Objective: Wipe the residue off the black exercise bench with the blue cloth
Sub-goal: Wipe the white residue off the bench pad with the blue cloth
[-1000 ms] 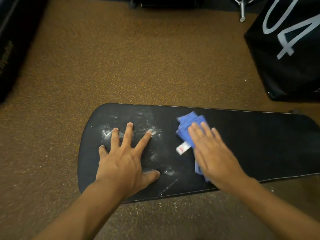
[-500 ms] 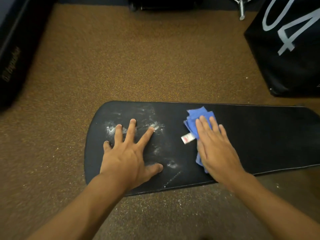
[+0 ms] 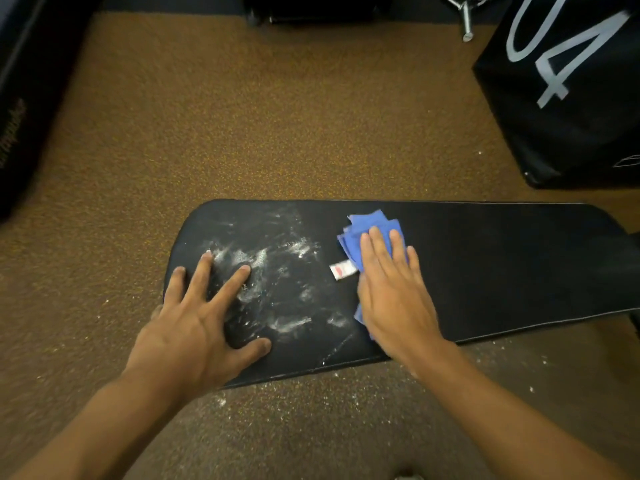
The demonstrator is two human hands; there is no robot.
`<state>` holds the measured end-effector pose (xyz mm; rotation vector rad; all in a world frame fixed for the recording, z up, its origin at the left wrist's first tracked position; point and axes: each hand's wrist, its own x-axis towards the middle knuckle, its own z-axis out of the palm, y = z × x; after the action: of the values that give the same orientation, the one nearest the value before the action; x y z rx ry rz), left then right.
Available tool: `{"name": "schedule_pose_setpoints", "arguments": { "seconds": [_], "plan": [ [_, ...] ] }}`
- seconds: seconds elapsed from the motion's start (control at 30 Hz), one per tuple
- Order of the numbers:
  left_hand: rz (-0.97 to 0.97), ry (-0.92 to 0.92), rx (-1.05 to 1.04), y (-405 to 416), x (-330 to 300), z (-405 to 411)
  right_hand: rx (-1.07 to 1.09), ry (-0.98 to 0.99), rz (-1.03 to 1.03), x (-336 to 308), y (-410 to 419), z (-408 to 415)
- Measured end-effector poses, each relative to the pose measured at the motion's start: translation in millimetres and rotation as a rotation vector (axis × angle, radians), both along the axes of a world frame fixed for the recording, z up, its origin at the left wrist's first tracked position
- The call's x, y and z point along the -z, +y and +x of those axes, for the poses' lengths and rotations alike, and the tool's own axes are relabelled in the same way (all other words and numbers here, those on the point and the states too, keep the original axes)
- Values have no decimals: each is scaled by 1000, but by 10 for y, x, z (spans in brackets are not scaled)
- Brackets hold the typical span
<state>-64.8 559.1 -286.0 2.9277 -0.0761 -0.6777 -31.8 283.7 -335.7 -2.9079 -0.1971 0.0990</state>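
The black exercise bench (image 3: 502, 268) lies across the middle of the view, its rounded end at the left. White powdery residue (image 3: 277, 261) smears its left part. The folded blue cloth (image 3: 367, 226), with a white tag at its left edge, lies on the bench just right of the residue. My right hand (image 3: 391, 299) presses flat on the cloth, fingers together. My left hand (image 3: 201, 327) rests flat on the bench's left end, fingers spread, fingertips in the residue.
Brown speckled carpet (image 3: 259, 116) surrounds the bench, with white specks (image 3: 346, 386) scattered near its front edge. A black box with pale "04" lettering (image 3: 571, 84) stands at the right rear. Dark equipment (image 3: 20, 98) lines the left edge. A metal leg (image 3: 465, 22) shows at the top.
My right hand and the cloth have slid slightly right and away. My left hand has shifted left and nearer, toward the bench's end, uncovering more residue.
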Motion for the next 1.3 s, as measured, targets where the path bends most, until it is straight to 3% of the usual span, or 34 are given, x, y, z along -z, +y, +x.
{"name": "schedule_pose_setpoints", "arguments": {
  "seconds": [0.1,0.23,0.33,0.43,0.53,0.67,0.87,1.07,1.3],
  "plan": [
    [15,15,-8,-17,-22,5,-158,8,-15,-2,262,-147],
    [15,0,-8,-19,-25,-2,-397,27,-66,-40,-111,-475],
    [19,-18,2,-13,-10,-7,-198,32,-78,-29,-302,-192],
    [28,1,6,-16,12,-1,30,31,10,-24,64,19],
    [37,2,2,-10,19,6,-155,26,-17,-37,299,-382],
    [25,-8,-3,-15,10,2,-351,44,-69,-61,-107,-687],
    [14,-15,-3,-1,46,-5,-39,39,8,-55,193,-127],
    [8,-6,-10,5,36,2,-352,53,-47,-76,104,-602],
    [4,-22,-14,2,54,-2,-97,42,-5,-46,303,-200]
  ]
}}
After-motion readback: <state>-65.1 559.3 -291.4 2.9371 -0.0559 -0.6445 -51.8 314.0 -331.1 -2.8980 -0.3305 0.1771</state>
